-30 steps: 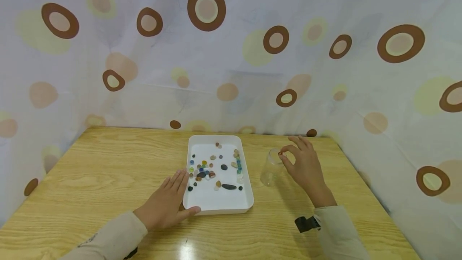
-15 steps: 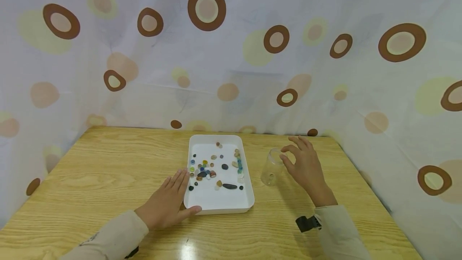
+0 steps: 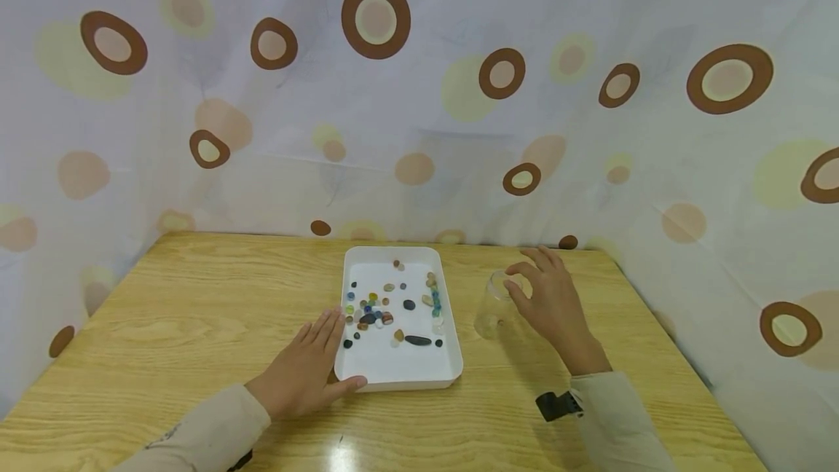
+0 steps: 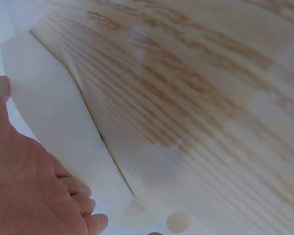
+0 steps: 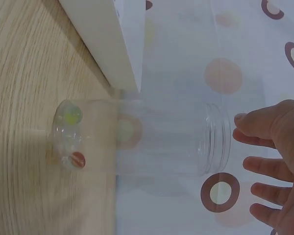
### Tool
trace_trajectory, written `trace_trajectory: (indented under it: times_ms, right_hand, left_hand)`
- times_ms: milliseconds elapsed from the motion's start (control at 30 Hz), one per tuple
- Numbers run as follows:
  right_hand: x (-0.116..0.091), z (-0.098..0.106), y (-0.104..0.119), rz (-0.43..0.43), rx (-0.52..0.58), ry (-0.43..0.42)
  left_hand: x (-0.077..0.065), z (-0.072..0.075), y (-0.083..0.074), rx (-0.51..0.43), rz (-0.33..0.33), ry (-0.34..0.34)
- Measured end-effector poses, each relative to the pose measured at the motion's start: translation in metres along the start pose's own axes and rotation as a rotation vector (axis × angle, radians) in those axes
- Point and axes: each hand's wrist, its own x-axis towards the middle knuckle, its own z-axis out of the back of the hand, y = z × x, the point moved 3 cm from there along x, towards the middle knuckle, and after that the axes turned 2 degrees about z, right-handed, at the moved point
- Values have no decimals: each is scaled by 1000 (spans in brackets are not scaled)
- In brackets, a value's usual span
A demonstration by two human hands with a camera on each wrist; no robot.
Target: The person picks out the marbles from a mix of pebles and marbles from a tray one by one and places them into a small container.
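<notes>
Right hand (image 3: 553, 304) hovering over clear jar (image 5: 164, 137), loosely spread, holding nothing; left hand (image 3: 298, 374) resting straight-fingered on white tray (image 3: 400, 365), left side.

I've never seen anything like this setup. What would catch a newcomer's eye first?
Probably the backdrop behind the table, with its bold brown rings. Next, the white tray at the middle, dotted with colourful small stones, the left hand at its edge. To its right, a clear jar holds a few pieces at its bottom, the right hand at its mouth.
</notes>
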Motion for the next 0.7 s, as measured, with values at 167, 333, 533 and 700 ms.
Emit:
trace_trajectory:
  times_ms: [167, 333, 533, 700]
  right_hand:
    - [10, -8, 16, 44, 38, 17]
    - [22, -21, 42, 82, 78, 75]
    - [32, -42, 71, 146, 114, 105]
    - [38, -58, 92, 159, 152, 146]
  left_hand:
    - [-1, -1, 1, -3, -5, -9]
    - [-1, 0, 1, 3, 6, 7]
    - [-1, -2, 1, 1, 4, 10]
    - [-1, -2, 1, 7, 3, -1]
